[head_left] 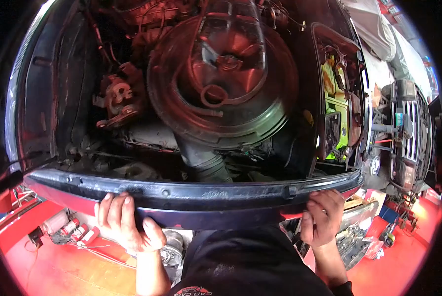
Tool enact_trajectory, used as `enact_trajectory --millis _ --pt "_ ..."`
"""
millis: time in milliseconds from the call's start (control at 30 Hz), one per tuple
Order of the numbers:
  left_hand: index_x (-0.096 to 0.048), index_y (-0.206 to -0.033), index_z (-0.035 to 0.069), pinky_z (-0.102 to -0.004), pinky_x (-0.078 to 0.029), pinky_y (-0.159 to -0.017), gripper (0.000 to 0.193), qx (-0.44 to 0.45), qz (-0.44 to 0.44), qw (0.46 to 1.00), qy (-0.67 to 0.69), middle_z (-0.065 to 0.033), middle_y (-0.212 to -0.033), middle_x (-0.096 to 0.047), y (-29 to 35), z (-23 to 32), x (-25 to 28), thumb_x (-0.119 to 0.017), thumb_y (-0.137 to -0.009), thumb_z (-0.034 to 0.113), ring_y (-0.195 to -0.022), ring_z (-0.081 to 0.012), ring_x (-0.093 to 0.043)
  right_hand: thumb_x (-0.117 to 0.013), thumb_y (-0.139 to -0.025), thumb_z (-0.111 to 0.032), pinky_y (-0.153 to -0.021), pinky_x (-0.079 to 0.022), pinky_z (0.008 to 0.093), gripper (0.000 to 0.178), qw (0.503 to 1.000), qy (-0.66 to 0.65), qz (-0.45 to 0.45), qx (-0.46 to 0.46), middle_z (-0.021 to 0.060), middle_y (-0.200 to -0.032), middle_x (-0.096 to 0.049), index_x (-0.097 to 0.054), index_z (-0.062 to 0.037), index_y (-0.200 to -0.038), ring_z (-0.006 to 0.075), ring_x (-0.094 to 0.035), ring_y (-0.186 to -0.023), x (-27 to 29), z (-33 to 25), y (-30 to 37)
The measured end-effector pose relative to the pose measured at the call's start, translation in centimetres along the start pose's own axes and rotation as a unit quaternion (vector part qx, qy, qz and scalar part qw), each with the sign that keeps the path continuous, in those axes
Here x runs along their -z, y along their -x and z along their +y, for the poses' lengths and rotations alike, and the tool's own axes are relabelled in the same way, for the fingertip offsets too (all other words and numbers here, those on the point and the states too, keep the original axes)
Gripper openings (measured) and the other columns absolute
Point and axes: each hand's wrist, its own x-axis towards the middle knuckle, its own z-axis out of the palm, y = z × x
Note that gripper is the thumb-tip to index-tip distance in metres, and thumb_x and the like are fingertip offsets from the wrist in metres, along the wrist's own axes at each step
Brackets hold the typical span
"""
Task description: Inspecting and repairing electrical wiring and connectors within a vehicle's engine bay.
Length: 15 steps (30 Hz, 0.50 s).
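A long dark panel (216, 218) runs across the near side of an engine bay, with a black ledge (206, 192) along its top. My left hand (130, 223) grips the panel left of the middle, fingers curled up over its face to the ledge and the thumb lower down. Near the right end my right hand (323, 216) is closed round the same panel, fingertips at the ledge. Beyond the ledge sits a large round air filter housing (275, 118) with a ribbed hose (203, 160) below it.
A brownish metal part (118, 96) lies left of the housing. Yellow-green parts (335, 106) show in an opening at right. Another vehicle's front (406, 133) stands farther right. Red canisters (85, 233) lie on the red floor (48, 269) at lower left, tools and parts (352, 234) at lower right.
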Motion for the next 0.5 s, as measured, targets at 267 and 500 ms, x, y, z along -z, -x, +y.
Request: enact_trajectory --millis 267,500 --pt "-0.062 -0.123 -0.007 -0.0621 -0.038 -0.108 0.061 -0.049 -0.027 0.998 -0.038 -0.0232 -0.116 -0.063 -1.4 0.8 -1.6 -0.041 -0.1 0.045 -0.115 -0.0413 -0.056 -0.061 -0.092 -0.031 -0.081 -0.051 0.0508 0.034 0.983 0.055 0.142 -0.107 0.016 -0.109 -0.059 -0.062 -0.0025 -0.11 0.0326 -0.059 -0.089 -3.6 4.1 3.0" --pt "-0.057 -0.123 -0.005 -0.0616 -0.039 -0.107 0.058 -0.07 -0.104 0.991 -0.053 -0.0233 -0.117 -0.059 -2.2 1.2 -1.0 -0.04 -0.096 0.044 -0.115 -0.0411 -0.054 -0.057 -0.092 -0.03 -0.079 -0.05 0.0475 0.032 0.986 0.021 0.109 -0.125 0.0101 -0.107 -0.058 -0.061 -0.0062 -0.113 0.0276 -0.059 -0.09 -2.6 4.1 3.3"
